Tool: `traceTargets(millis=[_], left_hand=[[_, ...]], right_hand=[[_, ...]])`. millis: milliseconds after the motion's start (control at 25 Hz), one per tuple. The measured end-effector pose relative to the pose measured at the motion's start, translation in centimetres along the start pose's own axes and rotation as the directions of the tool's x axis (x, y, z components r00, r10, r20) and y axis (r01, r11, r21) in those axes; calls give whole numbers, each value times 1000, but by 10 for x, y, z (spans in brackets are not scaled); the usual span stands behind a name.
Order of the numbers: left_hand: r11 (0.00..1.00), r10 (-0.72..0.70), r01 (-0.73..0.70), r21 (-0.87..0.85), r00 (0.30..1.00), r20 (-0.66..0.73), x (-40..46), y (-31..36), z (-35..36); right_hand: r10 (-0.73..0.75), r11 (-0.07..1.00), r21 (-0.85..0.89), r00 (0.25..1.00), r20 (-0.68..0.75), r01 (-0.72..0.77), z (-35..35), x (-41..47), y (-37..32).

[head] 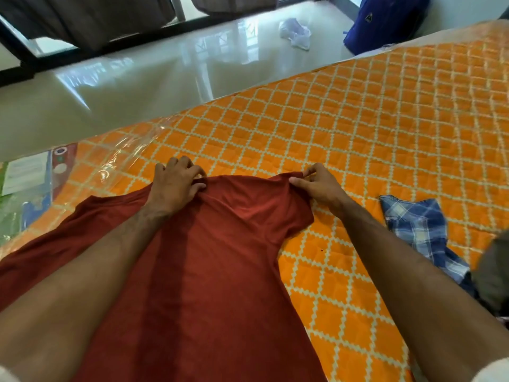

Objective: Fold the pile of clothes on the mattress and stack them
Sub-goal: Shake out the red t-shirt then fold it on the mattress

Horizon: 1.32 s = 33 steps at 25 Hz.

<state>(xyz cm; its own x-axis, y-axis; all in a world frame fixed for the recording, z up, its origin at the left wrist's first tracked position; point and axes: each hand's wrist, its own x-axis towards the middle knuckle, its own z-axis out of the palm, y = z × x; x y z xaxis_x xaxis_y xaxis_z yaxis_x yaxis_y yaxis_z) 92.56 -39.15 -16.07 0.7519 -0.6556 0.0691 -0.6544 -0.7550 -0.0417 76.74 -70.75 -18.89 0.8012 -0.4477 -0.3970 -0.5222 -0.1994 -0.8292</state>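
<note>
A dark red t-shirt [220, 257] lies spread on the orange diamond-patterned mattress [371, 119], its top edge away from me. My left hand [176, 183] grips the fabric at the left part of that top edge, fingers curled over it. My right hand [316, 186] pinches the right shoulder between thumb and fingers. One sleeve spreads out to the left, the other lies below my right hand. A blue and white checked garment [421, 230] lies crumpled on the mattress to the right, next to a grey garment [493, 274] at the frame edge.
The mattress is wrapped in clear plastic, with a printed label [27, 172] at its left corner. Beyond its far edge is glossy white floor [137, 78] with a white plastic bag [294, 33] and a blue backpack [382, 20]. Dark curtains [91, 15] hang at the back.
</note>
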Motion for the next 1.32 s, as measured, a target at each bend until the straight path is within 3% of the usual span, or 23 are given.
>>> traceTargets(millis=[200,320,400,440,520,600,800,920,1040,1120,1160,1320], left_hand=[[997,1,-3,-71,1000,-25,17,14,-3],[983,-183,176,-59,974,-134,22,18,0],[950,-251,206,-234,950,-183,22,23,-2],[927,-205,142,-349,967,-152,20,27,-4],[897,60,-57,-439,998,-8,16,39,-9],[931,197,-154,-331,975,99,13,49,-8],[987,13,-3,-159,998,65,28,61,-4],[975,-71,81,-209,996,55,37,77,1],[940,-130,144,-310,989,65,40,88,10],[967,-139,141,-213,990,25,29,99,15],[976,-135,134,-169,991,3,16,107,20],[981,-36,54,-187,994,102,-39,134,38]], right_hand=[[-80,993,80,993,-86,87,2,-4,13],[-87,992,76,983,-162,100,4,-6,15],[-87,992,78,979,-184,103,6,-7,15],[-86,992,76,977,-194,102,7,-6,14],[-85,994,54,975,-205,98,7,-5,13],[-80,995,42,974,-213,91,8,-4,12],[-32,989,131,971,-236,64,7,-5,13],[21,975,220,964,-263,39,2,-16,7],[-19,942,330,993,-114,56,-4,-48,10],[-104,963,254,994,36,91,-9,-66,22],[-119,975,194,992,41,109,-11,-70,31],[-90,985,122,963,-253,124,-18,-72,47]])
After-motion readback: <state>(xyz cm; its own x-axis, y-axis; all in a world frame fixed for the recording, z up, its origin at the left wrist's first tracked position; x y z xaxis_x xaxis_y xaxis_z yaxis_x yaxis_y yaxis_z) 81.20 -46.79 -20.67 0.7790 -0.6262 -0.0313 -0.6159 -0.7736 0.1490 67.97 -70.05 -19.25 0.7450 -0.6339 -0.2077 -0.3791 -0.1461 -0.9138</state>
